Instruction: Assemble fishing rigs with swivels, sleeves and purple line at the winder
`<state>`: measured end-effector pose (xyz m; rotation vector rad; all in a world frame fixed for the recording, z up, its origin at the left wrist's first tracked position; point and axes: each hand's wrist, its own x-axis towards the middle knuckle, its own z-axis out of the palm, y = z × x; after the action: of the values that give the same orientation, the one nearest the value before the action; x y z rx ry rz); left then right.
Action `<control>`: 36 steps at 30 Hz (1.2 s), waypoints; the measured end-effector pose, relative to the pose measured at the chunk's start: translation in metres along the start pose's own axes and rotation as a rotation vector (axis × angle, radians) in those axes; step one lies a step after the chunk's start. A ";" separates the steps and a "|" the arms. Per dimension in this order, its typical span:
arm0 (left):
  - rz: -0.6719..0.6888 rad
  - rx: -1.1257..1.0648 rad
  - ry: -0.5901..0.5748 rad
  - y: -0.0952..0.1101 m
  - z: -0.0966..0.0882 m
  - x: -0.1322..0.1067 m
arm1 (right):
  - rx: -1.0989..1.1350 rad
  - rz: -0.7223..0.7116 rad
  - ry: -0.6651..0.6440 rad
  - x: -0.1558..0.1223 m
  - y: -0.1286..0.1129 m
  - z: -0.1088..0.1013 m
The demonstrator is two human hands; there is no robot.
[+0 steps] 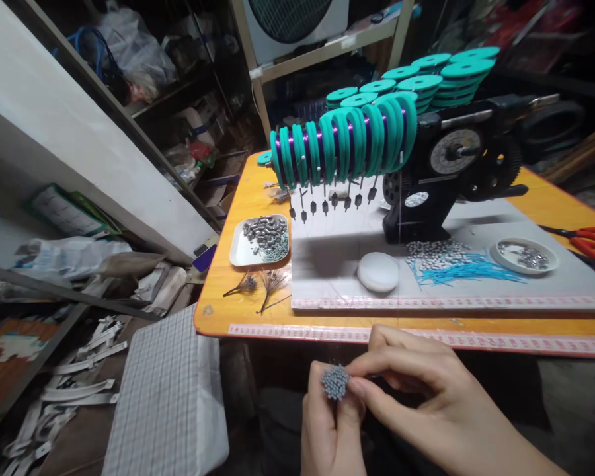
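Observation:
My left hand [327, 430] is closed around a tight bundle of small grey weights [335, 382], their round ends facing up. My right hand [416, 390] pinches the edge of that bundle with thumb and fingertips. Both hands are below the near edge of the orange table [258, 317], over my lap. On the table a black winding machine [441, 178] carries a row of teal spools [342, 142] wound with purple line, with small dark weights hanging beneath them.
A white tray of grey weights [260, 239] sits at the table's left, two small bundles [260, 285] in front of it. A white round lid [377, 272], blue strands [463, 270], a small dish [526, 255] and red-handled pliers [592, 239] lie to the right. Stacked teal spools [426, 82] stand behind. A checked cushion [171, 396] is at lower left.

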<state>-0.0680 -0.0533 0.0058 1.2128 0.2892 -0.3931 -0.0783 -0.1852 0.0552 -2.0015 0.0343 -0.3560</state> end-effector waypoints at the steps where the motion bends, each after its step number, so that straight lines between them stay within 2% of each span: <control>1: 0.011 0.003 0.008 0.000 0.000 0.000 | -0.017 -0.001 0.000 0.000 0.000 0.000; 7: -0.030 -0.234 -0.077 0.011 0.007 0.006 | -0.027 0.036 -0.060 0.001 0.003 -0.002; 10: -0.012 -0.290 -0.084 0.016 0.010 0.009 | -0.043 0.048 -0.123 -0.001 0.004 -0.004; 14: -0.005 -0.295 -0.054 0.017 0.011 0.009 | -0.023 0.112 -0.221 0.000 0.001 -0.003; 25: -0.001 -0.284 -0.016 0.016 0.009 0.009 | 0.007 0.167 -0.263 0.005 -0.001 -0.003; 29: 0.012 -0.263 0.051 0.013 0.010 0.007 | 0.036 0.172 -0.224 0.005 -0.001 -0.001; 33: 0.072 -0.228 0.028 0.014 0.013 0.004 | 0.134 0.133 -0.057 0.005 0.003 0.000; 36: 0.113 -0.185 0.030 0.014 0.016 0.001 | 0.152 0.071 -0.006 0.004 0.007 0.000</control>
<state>-0.0605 -0.0640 0.0227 1.0487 0.2754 -0.2445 -0.0736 -0.1892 0.0503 -1.8464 0.0718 -0.2984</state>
